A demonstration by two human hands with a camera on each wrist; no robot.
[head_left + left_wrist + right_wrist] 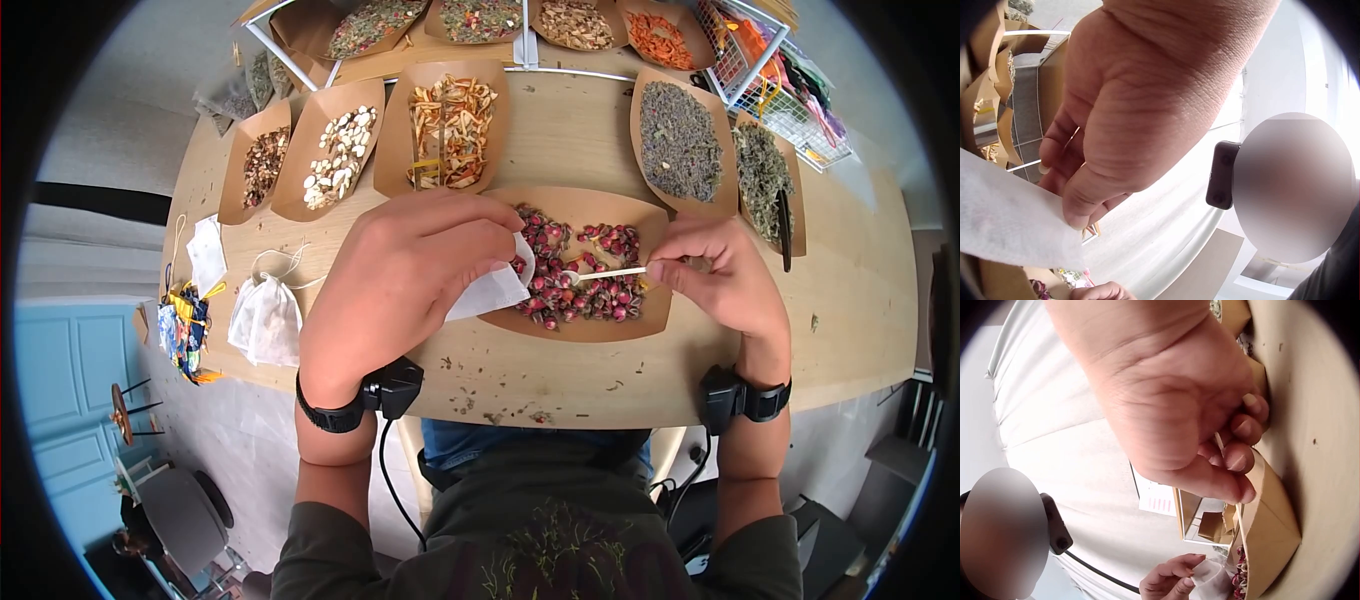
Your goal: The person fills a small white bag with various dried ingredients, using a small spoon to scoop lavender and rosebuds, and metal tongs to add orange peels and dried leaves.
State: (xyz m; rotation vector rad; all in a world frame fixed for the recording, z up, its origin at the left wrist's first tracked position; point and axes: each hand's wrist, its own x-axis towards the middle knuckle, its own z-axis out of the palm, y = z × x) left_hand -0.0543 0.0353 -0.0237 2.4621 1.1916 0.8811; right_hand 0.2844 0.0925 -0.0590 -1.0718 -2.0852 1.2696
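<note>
My left hand (400,270) pinches the edge of a small white fabric pouch (490,292) between thumb and fingers. The pouch overlaps the left side of a brown paper tray (585,200) of dried rosebuds (612,302). Across the tray, my right hand (722,268) holds the end of a thin pale spoon (618,272) between thumb and forefinger. The spoon's small bowl lies over the rosebuds, close to the pouch's mouth. In the left wrist view the pouch (1016,212) hangs from my fingertips; in the right wrist view the spoon's handle (1241,525) slopes down to the buds.
Paper trays of lavender (682,140), grey-green herb (765,185), orange-yellow dried strips (465,125) and white slices (340,160) stand farther back. White drawstring bags (268,318) lie at the left, near colourful patterned pouches (187,325). A wire basket (790,115) is at the back right.
</note>
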